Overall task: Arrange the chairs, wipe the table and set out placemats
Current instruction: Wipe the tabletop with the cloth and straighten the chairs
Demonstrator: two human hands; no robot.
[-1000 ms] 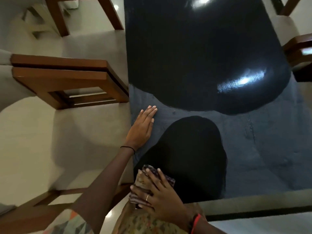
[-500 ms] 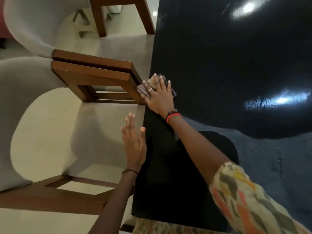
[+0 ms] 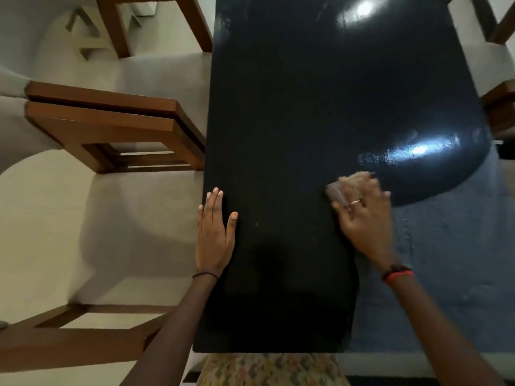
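Observation:
A glossy black table [image 3: 292,107] fills the middle of the head view and reflects ceiling lights. My right hand [image 3: 365,218] presses a folded patterned cloth [image 3: 341,188] flat on the tabletop right of centre; the hand is blurred by motion. My left hand [image 3: 214,235] lies flat with fingers apart on the table's left edge, holding nothing. Two wooden chairs with pale cushions stand along the left side, one near [image 3: 83,338] and one farther [image 3: 111,118]. No placemats are in view.
Another wooden chair [image 3: 498,107] shows at the right edge of the table. Chair legs [image 3: 117,26] stand at the upper left. The floor [image 3: 41,232] is pale tile. My patterned clothing [image 3: 267,369] touches the table's near edge.
My right hand has swept the cloth from the table's left edge toward the right and nearer to me. My left hand has stayed flat on the left edge.

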